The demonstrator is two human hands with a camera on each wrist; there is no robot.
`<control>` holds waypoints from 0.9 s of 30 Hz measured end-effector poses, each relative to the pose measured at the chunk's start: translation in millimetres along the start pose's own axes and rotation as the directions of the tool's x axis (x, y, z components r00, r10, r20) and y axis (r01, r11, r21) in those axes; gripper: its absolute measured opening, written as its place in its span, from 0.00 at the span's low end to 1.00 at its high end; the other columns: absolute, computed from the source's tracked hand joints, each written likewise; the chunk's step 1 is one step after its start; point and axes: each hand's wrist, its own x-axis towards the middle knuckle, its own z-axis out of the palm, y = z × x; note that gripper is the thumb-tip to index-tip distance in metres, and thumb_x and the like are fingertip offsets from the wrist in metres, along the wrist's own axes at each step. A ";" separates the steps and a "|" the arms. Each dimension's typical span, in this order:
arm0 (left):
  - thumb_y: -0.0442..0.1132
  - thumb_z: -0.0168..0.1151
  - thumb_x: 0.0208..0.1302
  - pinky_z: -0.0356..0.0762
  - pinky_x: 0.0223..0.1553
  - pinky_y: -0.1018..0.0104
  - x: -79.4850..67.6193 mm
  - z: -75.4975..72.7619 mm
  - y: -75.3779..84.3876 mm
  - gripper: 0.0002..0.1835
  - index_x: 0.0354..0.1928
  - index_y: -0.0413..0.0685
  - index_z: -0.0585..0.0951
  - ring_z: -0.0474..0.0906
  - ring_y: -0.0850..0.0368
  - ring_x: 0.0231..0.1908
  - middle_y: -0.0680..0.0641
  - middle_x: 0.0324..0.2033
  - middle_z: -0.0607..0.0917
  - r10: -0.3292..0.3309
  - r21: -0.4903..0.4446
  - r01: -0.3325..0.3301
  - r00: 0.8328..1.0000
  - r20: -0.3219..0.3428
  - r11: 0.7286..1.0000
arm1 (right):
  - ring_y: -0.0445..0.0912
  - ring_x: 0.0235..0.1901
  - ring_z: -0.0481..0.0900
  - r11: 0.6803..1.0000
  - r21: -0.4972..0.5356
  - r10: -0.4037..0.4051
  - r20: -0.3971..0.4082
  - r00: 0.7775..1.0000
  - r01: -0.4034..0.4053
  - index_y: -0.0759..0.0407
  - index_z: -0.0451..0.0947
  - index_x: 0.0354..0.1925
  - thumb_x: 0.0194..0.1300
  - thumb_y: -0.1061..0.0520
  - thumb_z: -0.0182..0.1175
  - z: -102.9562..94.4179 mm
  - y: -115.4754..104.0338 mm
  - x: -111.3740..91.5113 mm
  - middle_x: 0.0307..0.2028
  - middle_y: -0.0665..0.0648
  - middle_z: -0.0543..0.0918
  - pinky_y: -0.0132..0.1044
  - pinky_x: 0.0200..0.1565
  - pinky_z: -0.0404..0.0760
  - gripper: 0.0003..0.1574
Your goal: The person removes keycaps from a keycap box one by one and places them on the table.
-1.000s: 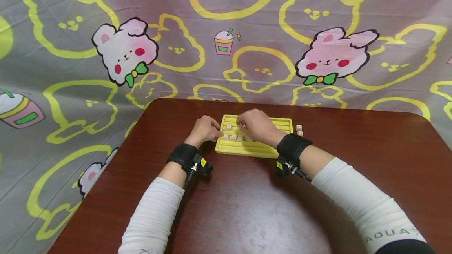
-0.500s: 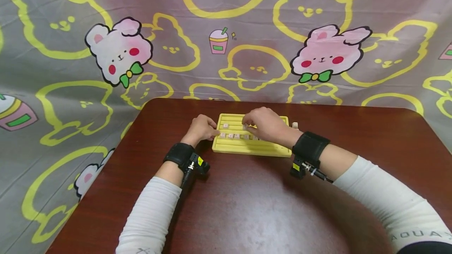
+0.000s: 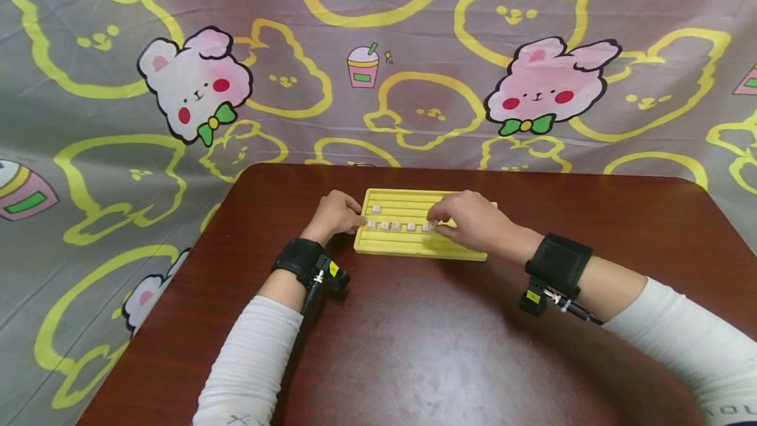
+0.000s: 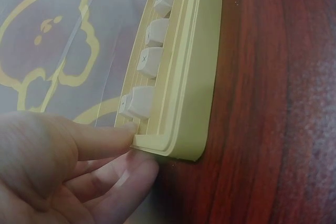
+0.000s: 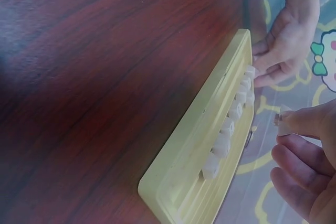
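Observation:
A yellow ridged tray (image 3: 420, 250) lies on the table, with a row of several pale keycaps (image 3: 411, 226) along its middle. One lone keycap (image 3: 376, 209) sits in a groove behind that row, near the left end. At the tray's left edge, my left hand (image 3: 336, 215) holds the rim between thumb (image 4: 105, 141) and fingers. My right hand (image 3: 470, 219) hovers above the right half of the tray. Between its thumb and index finger it pinches a keycap (image 5: 284, 124), raised off the tray. Part of the tray is hidden behind that hand.
The dark red-brown table (image 3: 378, 334) extends around the tray on all sides. A patterned curtain (image 3: 284, 51) hangs just behind the table's far edge. Something pale (image 3: 495, 204) peeks out past the right hand at the tray's right edge.
My right hand has picked a keycap from the rear groove and carried it rightward, uncovering more of the middle row. The left hand stays at the tray's left edge.

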 end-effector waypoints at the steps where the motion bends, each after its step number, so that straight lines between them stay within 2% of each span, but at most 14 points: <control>1: 0.34 0.70 0.59 0.87 0.34 0.67 0.2 0.2 -0.1 0.18 0.50 0.34 0.82 0.86 0.56 0.29 0.35 0.45 0.86 0.000 -0.003 0.000 1.000 0.000 1.000 | 0.44 0.40 0.85 1.000 -0.005 -0.002 -0.002 1.000 0.002 0.57 0.87 0.43 0.58 0.59 0.71 -0.7 0.1 -1.9 0.38 0.52 0.89 0.41 0.45 0.85 0.12; 11: 0.33 0.71 0.59 0.86 0.32 0.68 0.0 0.8 0.2 0.18 0.50 0.34 0.82 0.84 0.57 0.27 0.35 0.46 0.85 -0.007 -0.021 0.007 1.000 -0.002 1.000 | 0.42 0.40 0.84 1.000 0.014 0.021 0.023 1.000 -0.021 0.53 0.88 0.43 0.57 0.57 0.73 -7.5 3.3 -23.1 0.39 0.49 0.89 0.40 0.44 0.84 0.13; 23: 0.33 0.70 0.59 0.86 0.31 0.69 0.8 0.0 0.8 0.17 0.50 0.33 0.82 0.85 0.57 0.28 0.35 0.45 0.85 -0.003 -0.002 0.003 1.000 -0.004 1.000 | 0.42 0.36 0.81 0.993 0.027 0.112 0.006 0.994 -0.112 0.55 0.87 0.45 0.56 0.57 0.73 -12.5 14.8 -46.8 0.39 0.50 0.89 0.38 0.40 0.81 0.16; 27: 0.33 0.70 0.59 0.86 0.30 0.70 1.9 0.9 1.1 0.17 0.49 0.34 0.83 0.86 0.57 0.28 0.35 0.45 0.86 -0.005 -0.006 0.005 1.000 -0.005 1.000 | 0.43 0.35 0.80 0.993 0.031 0.115 0.002 0.993 -0.115 0.54 0.87 0.44 0.57 0.58 0.73 -11.1 16.9 -53.5 0.38 0.49 0.88 0.37 0.39 0.80 0.14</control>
